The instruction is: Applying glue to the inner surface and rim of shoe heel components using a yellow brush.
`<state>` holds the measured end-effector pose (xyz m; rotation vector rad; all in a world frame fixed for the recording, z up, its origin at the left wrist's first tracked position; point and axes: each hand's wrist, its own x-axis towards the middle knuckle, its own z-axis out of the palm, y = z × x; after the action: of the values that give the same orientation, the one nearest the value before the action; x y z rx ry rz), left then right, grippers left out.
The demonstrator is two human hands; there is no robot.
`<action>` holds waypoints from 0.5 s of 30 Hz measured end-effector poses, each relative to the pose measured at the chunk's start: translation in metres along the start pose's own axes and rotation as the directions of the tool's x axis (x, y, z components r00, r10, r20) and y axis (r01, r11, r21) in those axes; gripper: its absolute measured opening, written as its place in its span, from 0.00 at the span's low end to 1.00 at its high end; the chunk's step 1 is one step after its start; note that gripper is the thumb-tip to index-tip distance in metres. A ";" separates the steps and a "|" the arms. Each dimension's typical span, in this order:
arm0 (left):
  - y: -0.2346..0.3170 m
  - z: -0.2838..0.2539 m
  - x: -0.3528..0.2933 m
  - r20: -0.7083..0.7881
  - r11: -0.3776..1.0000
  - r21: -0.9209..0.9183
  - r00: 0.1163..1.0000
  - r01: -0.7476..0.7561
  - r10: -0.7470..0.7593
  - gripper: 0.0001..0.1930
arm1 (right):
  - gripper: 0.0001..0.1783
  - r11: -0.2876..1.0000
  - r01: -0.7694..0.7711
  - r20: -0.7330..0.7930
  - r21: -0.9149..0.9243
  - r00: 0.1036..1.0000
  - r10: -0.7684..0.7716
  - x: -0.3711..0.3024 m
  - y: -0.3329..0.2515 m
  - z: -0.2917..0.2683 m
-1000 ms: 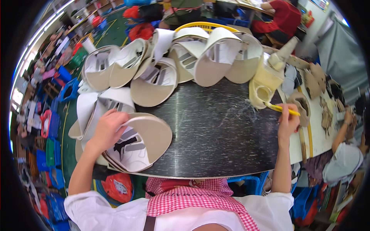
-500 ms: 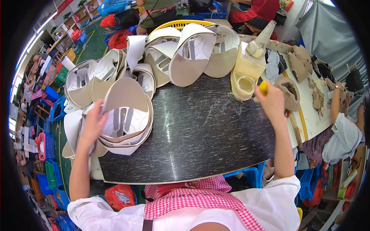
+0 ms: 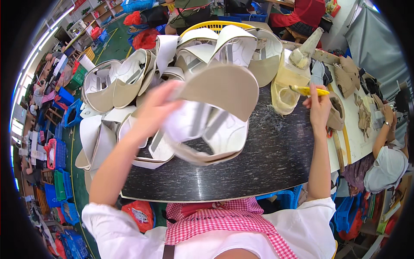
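Note:
My left hand (image 3: 157, 105), blurred by motion, grips the edge of a beige shoe upper (image 3: 222, 93) with a white lining and grey strips. The upper is held over the middle of the black tabletop (image 3: 189, 183), its beige rounded end pointing away from me. In my right hand (image 3: 318, 110) is a small yellow-handled brush (image 3: 307, 90), pinched between the fingers. The brush's tip is close to the round opening of a glue-crusted, yellowish container (image 3: 284, 80). A stack of similar uppers (image 3: 148, 162) sits beneath and beside my left forearm.
More uppers (image 3: 114, 86) line the table's left and far edges, before a yellow basket (image 3: 211, 26). Right of the container, a pale board (image 3: 353, 142) carries brown pieces (image 3: 345, 73) and a beige shoe part (image 3: 336, 113). Another person's arm (image 3: 384, 134) reaches in at the right.
My left hand has lifted an upper off the stack and brought it right, over the table's middle. My right hand has turned, so the brush now shows lengthwise beside the container's opening.

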<state>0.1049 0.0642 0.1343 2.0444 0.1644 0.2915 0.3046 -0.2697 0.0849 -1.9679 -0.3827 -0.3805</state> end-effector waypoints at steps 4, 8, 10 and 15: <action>-0.011 0.045 0.042 0.158 0.971 0.235 0.984 0.039 -0.078 0.17 | 0.14 0.839 -0.282 0.219 0.465 0.955 0.200 -0.032 0.009 -0.011; -0.012 0.052 0.046 0.120 0.957 -0.258 0.988 0.130 -0.102 0.21 | 0.06 0.786 -0.219 0.462 0.577 0.882 -0.093 -0.093 -0.051 0.033; -0.021 0.062 0.046 0.087 0.958 -0.274 0.994 0.081 -0.060 0.24 | 0.07 0.887 -0.055 0.571 0.459 0.783 -0.248 -0.092 -0.040 0.060; -0.032 0.064 0.041 0.130 0.978 -0.164 0.986 0.128 -0.107 0.27 | 0.08 0.851 -0.309 0.665 0.425 0.744 -0.062 -0.067 -0.041 0.099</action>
<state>0.1623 0.0342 0.0830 1.8670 0.1786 0.1038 0.2357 -0.1695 0.0494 -1.5161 -0.7118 0.5120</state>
